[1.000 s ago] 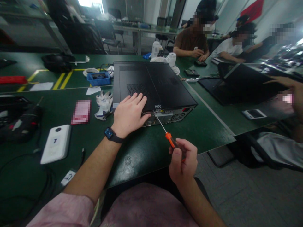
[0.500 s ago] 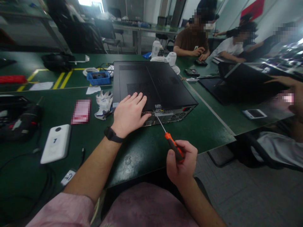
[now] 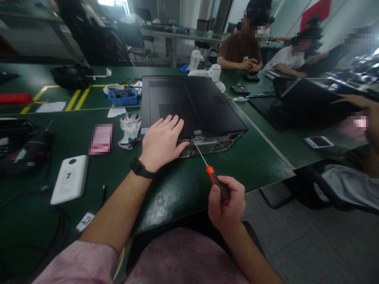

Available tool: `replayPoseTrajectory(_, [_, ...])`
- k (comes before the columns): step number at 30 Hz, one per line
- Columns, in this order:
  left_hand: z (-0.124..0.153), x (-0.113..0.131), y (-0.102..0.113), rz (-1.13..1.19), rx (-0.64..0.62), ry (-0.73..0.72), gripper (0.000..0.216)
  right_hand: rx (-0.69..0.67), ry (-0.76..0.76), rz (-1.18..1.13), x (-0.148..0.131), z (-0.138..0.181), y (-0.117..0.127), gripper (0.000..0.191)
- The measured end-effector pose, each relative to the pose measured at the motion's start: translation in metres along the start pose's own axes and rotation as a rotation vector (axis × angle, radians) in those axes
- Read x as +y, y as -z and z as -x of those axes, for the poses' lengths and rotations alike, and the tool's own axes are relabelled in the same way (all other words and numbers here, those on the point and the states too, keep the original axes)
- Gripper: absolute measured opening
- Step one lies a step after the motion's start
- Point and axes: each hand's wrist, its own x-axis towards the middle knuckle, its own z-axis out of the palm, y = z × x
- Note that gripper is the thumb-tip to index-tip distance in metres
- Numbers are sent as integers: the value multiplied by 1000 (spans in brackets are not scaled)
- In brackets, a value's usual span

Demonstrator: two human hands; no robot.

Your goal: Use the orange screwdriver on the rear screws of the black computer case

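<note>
A black computer case (image 3: 189, 98) lies on its side on the green table, its back panel facing me. My left hand (image 3: 162, 138) rests flat on the near edge of the case, fingers stretched over the vented cover and thumb at the back edge. In my right hand (image 3: 227, 201) is a screwdriver (image 3: 211, 173) with an orange and dark grip, held between thumb and fingers. Its long shaft points up and left, and the tip meets the upper edge of the back panel, just right of my left thumb. The screw itself is too small to make out.
Left of the case lie white work gloves (image 3: 129, 130), a blue bin (image 3: 122, 97), a pink packet (image 3: 101, 139), a white power bank (image 3: 70, 179) and a cordless drill (image 3: 29, 154). A co-worker's hand (image 3: 355, 101) touches another black case (image 3: 314, 102) on the right.
The screwdriver grip has turned slightly within my right hand, and the fingers have shifted a little. The tip stays at the same spot; my left hand has not moved.
</note>
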Motion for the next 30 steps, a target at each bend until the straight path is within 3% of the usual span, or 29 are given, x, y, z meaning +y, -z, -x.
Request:
replayPoseTrajectory(5, [0, -1, -1, 10, 11, -4, 64, -27, -97, -2, 4, 5, 1, 24])
replayPoseTrajectory(12, [0, -1, -2, 4, 18, -6, 64, 0, 27, -27, 0, -4, 1, 32])
replayPoseTrajectory(19, [0, -1, -2, -9, 19, -11, 65, -4, -134, -16, 4, 4, 1, 21])
replayPoseTrajectory(24, [0, 1, 0, 1, 15, -5, 64, 2, -87, 22, 0, 2, 2, 28])
replayPoseTrajectory(30, [0, -1, -2, -4, 19, -8, 64, 8, -85, 91, 0, 3, 1, 21])
